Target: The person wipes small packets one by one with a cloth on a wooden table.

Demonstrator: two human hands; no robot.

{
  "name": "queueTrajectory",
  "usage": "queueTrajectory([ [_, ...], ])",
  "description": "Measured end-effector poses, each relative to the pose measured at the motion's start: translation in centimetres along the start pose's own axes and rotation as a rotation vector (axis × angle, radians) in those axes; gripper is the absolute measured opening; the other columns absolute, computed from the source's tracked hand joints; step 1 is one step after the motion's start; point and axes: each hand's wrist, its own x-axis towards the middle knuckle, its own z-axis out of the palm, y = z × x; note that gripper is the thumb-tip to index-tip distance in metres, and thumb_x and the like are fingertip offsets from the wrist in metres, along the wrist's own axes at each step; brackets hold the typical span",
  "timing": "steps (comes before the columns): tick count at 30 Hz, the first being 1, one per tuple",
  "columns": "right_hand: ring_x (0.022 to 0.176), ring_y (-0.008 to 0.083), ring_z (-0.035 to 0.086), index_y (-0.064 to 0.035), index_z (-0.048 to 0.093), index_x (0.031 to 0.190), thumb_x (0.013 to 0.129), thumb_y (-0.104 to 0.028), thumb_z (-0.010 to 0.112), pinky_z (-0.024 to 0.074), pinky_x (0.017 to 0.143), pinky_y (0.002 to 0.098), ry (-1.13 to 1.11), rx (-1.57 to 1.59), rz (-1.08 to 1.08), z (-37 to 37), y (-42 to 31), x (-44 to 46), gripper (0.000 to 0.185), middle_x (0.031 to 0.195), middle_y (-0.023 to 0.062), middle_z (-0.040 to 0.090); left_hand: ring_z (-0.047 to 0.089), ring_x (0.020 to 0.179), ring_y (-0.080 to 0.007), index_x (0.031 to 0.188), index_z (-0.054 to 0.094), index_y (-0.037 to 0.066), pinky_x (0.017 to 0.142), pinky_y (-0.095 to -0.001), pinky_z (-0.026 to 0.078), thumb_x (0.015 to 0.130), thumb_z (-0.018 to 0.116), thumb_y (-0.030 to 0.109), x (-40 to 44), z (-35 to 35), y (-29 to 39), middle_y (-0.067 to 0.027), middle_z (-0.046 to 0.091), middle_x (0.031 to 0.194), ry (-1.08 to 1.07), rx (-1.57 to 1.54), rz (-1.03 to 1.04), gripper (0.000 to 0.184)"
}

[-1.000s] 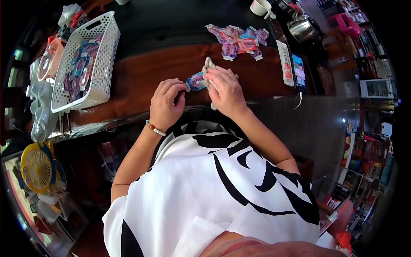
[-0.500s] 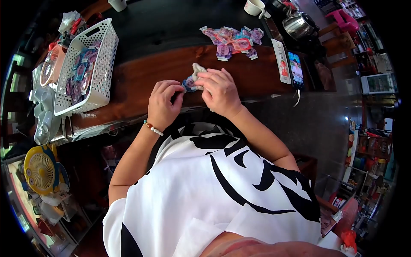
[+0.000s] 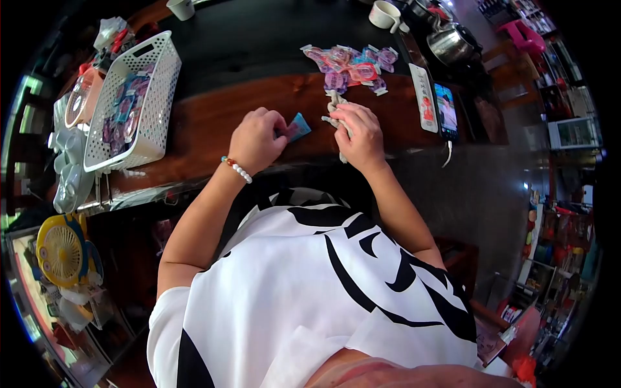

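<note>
Blue packet (image 3: 299, 127) pinched in the fingertips of the left hand (image 3: 259, 139), at the near part of the brown table (image 3: 213, 116). Just right, apart from it, pale cloth (image 3: 334, 100) gripped in the right hand (image 3: 357, 134). Farther off, heap of colourful packets (image 3: 352, 66). To the left, white basket (image 3: 162, 94) with more packets inside; to the right, lit phone (image 3: 446, 108).

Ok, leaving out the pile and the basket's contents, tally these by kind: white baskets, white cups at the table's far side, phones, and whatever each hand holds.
White basket: 1
White cups: 2
Phone: 1
Blue packet, left hand: 1
Cloth, right hand: 1
Total: 6
</note>
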Motion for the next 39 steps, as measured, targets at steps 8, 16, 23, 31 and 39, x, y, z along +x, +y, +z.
queueTrajectory([
  [8,0.118,0.0320,0.069,-0.0115,0.077,0.108,0.082,-0.001,0.071,0.0520,0.101,0.0461,-0.006,-0.005,0.012,-0.3,-0.3,0.0,0.029,0.120,0.0085,0.074,0.068,0.078,-0.0137,0.102,0.067,0.008,0.071,-0.0250,0.054,0.096,0.078,0.010,-0.8,0.5,-2.4,-0.0047,0.072,0.093,0.096,-0.776,-0.135,0.012],
  [16,0.117,0.0321,0.069,-0.0113,0.077,0.107,0.082,-0.001,0.071,0.0519,0.102,0.0465,0.003,-0.016,0.010,-0.2,-0.4,0.0,0.028,0.119,0.0083,0.075,0.075,0.093,-0.0210,0.122,0.062,0.006,0.080,-0.0337,0.063,0.107,0.067,0.015,0.1,-11.3,-3.8,-0.0113,0.075,0.111,1.039,-1.293,-0.120,0.018],
  [23,0.117,0.0327,0.069,-0.0106,0.077,0.106,0.080,-0.001,0.071,0.0519,0.102,0.0469,0.016,-0.014,0.033,-0.2,-0.5,0.0,0.028,0.118,0.0082,0.074,0.072,0.110,-0.0162,0.124,0.075,0.008,0.091,-0.0297,0.059,0.107,0.069,0.017,1.6,-5.1,-3.1,-0.0072,0.075,0.122,0.539,-1.085,-0.184,0.020],
  [31,0.116,0.0339,0.069,-0.0104,0.077,0.105,0.080,-0.002,0.070,0.0522,0.100,0.0471,0.021,-0.019,0.011,-0.2,-0.5,0.0,0.027,0.118,0.0090,0.074,0.064,0.132,-0.0326,0.139,0.067,0.007,0.111,-0.0418,0.053,0.092,0.071,0.005,11.1,3.0,-0.2,-0.0153,0.069,0.137,0.134,-0.128,0.135,0.047],
  [39,0.116,0.0335,0.069,-0.0104,0.077,0.103,0.080,-0.003,0.070,0.0522,0.101,0.0467,0.045,-0.007,0.016,-0.2,-0.6,0.2,0.025,0.117,0.0092,0.074,0.058,0.138,-0.0338,0.142,0.068,0.014,0.113,-0.0407,0.051,0.095,0.059,0.012,20.0,7.5,-2.8,-0.0086,0.064,0.149,0.246,0.375,0.283,0.048],
])
